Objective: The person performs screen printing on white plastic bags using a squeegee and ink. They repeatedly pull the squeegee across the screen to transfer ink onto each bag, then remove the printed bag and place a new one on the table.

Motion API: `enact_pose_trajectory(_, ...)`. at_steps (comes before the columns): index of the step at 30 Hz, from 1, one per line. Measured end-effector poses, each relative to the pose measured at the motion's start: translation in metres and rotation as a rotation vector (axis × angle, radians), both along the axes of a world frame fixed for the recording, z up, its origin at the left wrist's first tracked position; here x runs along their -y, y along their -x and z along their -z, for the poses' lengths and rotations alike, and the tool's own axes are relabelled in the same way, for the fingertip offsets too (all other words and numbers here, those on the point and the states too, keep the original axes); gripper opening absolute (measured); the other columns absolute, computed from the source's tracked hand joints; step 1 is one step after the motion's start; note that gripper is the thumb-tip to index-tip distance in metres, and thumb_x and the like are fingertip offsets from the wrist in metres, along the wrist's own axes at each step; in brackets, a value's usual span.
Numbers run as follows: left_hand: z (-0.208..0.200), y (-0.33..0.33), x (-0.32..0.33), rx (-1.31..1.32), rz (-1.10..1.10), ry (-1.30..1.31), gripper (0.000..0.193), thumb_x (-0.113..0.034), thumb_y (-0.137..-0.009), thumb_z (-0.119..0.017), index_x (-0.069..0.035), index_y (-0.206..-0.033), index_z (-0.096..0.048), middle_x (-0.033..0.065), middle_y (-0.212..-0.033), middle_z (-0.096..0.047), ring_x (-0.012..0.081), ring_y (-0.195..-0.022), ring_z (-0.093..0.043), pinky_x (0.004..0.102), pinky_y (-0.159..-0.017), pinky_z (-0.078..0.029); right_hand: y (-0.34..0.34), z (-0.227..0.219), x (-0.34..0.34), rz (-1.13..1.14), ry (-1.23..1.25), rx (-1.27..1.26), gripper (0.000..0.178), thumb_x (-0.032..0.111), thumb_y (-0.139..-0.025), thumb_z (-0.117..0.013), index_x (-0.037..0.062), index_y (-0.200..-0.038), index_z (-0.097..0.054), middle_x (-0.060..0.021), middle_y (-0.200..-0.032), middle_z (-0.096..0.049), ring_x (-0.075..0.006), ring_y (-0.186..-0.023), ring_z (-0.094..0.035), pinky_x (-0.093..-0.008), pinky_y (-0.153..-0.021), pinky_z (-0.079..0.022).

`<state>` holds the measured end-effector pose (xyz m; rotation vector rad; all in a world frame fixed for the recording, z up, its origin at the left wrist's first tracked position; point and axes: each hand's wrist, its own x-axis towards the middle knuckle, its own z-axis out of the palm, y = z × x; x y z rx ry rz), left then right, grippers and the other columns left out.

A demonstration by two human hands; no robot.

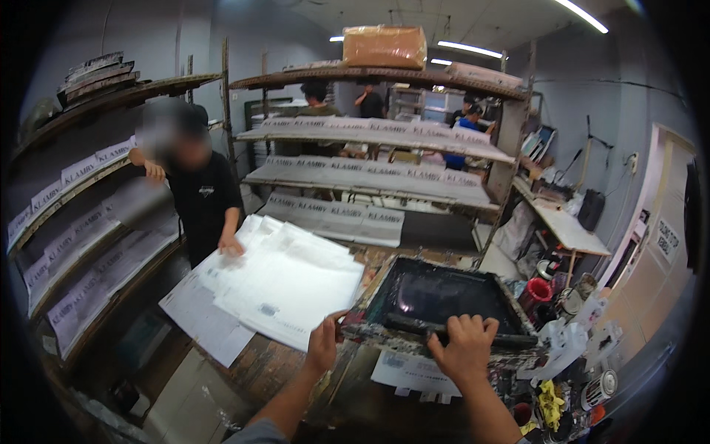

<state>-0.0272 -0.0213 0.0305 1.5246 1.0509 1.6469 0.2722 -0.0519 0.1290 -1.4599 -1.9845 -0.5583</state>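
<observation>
**A:** Status on the screen (436,296)?

**B:** It's down flat on the bench, right in front of you, inked dark. Your right hand (467,346) is clamped on the squeegee (458,331) at the near edge of the frame, so by my read the pull is at its near end or hasn't started; can't tell which.

**A:** Left?

**B:** Your left hand (324,346) is at the frame's left corner, thumb and fingers pinched on the edge of the white stack (285,285) just beside it. Can't see a sheet under the mesh.

**A:** How much is done?

**B:** Plenty. Racks (373,159) behind are full of printed sheets laid out. The stack looks thick, so I'd say a lot is left too. A co-worker's hand (231,244) rests on its far side.
</observation>
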Motion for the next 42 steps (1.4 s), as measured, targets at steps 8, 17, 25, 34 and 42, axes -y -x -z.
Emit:
enact_pose_trajectory(8, -0.059, 0.055, -0.130, -0.573, -0.131, 0.046, 0.065, -0.049, -0.105, -0.073, 0.004, -0.142, -0.063, 0.0051, -0.075, -0.063, 0.0125, -0.069, -0.058, 0.0331, -0.063, -0.047, -0.002, 0.000, -0.001, -0.032, 0.026, -0.037, 0.039, 0.042, -0.081, -0.083, 0.0081, -0.085, -0.064, -0.0080, -0.086, -0.059, -0.0294, -0.090, -0.057, -0.0516, -0.097, -0.039)
enact_pose_trajectory(17, -0.274, 0.066, -0.356, -1.374, -0.658, 0.152, 0.073, -0.009, -0.092, -0.074, -0.002, -0.159, -0.046, 0.0221, -0.141, -0.071, 0.0392, -0.128, -0.070, 0.0514, -0.107, -0.057, -0.009, -0.009, -0.007, -0.072, 0.022, -0.041, 0.044, 0.051, -0.083, -0.082, 0.0097, -0.084, -0.068, -0.0085, -0.087, -0.064, -0.0296, -0.091, -0.060, -0.0526, -0.094, -0.038)
enact_pose_trajectory(25, -0.264, 0.059, -0.364, -1.433, -0.584, 0.178, 0.084, -0.008, -0.093, -0.065, -0.001, -0.170, -0.032, 0.0255, -0.144, -0.068, 0.0399, -0.133, -0.067, 0.0497, -0.110, -0.056, -0.012, -0.008, -0.005, -0.081, -0.046, -0.022, 0.046, 0.055, -0.090, -0.078, 0.0112, -0.084, -0.068, -0.0052, -0.082, -0.061, -0.0260, -0.084, -0.057, -0.0477, -0.087, -0.038)
enact_pose_trajectory(34, -0.273, 0.067, -0.347, -1.363, -0.586, 0.130, 0.081, -0.008, -0.095, -0.064, -0.001, -0.169, -0.034, 0.0254, -0.140, -0.070, 0.0399, -0.129, -0.069, 0.0506, -0.106, -0.058, -0.008, -0.008, -0.004, -0.055, -0.116, -0.002, 0.043, 0.052, -0.092, -0.077, 0.0099, -0.087, -0.069, -0.0065, -0.083, -0.062, -0.0261, -0.086, -0.059, -0.0478, -0.090, -0.040)
enact_pose_trajectory(42, -0.303, 0.065, -0.300, -1.297, -0.608, 0.072, 0.076, -0.007, -0.095, -0.064, 0.000, -0.166, -0.038, 0.0262, -0.135, -0.073, 0.0409, -0.126, -0.071, 0.0512, -0.104, -0.059, -0.003, -0.007, -0.005, -0.036, -0.090, 0.001, 0.043, 0.051, -0.091, -0.076, 0.0092, -0.087, -0.071, -0.0080, -0.085, -0.067, -0.0271, -0.086, -0.061, -0.0481, -0.091, -0.039)
